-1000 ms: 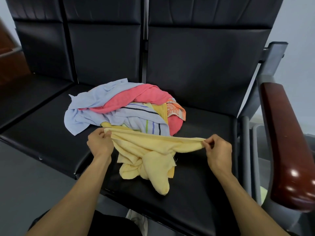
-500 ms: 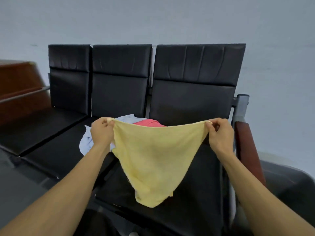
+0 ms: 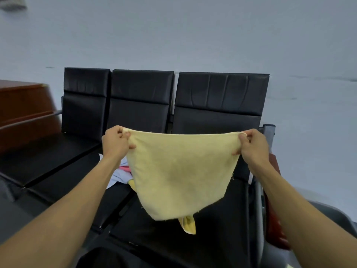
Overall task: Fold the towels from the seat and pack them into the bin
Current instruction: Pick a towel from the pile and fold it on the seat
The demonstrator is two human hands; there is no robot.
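Two hands hold the yellow towel (image 3: 179, 175) spread above the seat (image 3: 193, 238): left hand (image 3: 116, 144) and right hand (image 3: 253, 145) each pinch one top corner.

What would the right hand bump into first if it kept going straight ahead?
Probably the black backrest of the seat, just past the yellow towel the right hand pinches. Depth is hard to judge; the grey armrest post beside it could come first.

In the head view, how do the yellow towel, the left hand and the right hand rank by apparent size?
1. yellow towel, clearly largest.
2. left hand and right hand: they look alike, so no ranking between them.
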